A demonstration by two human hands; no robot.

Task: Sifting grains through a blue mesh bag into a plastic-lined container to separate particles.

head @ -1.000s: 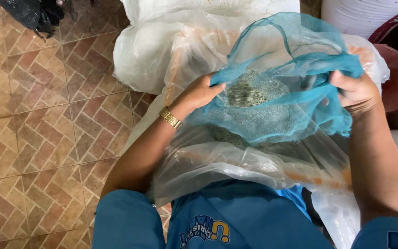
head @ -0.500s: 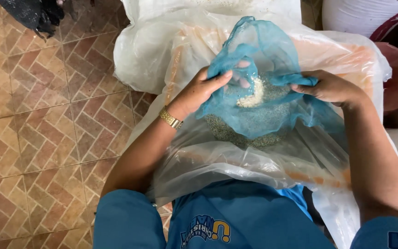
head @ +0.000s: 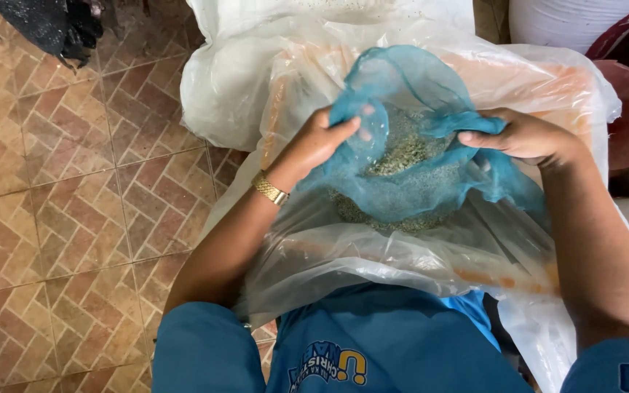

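On a floor of worn brown herringbone tiles (head: 60,182), a crinkled translucent plastic sack (head: 373,255) lies open. Over it, the left hand (head: 318,142) and right hand (head: 525,137), held apart, each pinch a sheer teal mesh cloth (head: 416,182) sagging with fine greenish grain (head: 402,149).

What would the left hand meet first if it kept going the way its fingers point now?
The left hand points right, into the thin blue mesh cloth it already pinches. Just beyond lies the greenish grain heap; depth is unclear.
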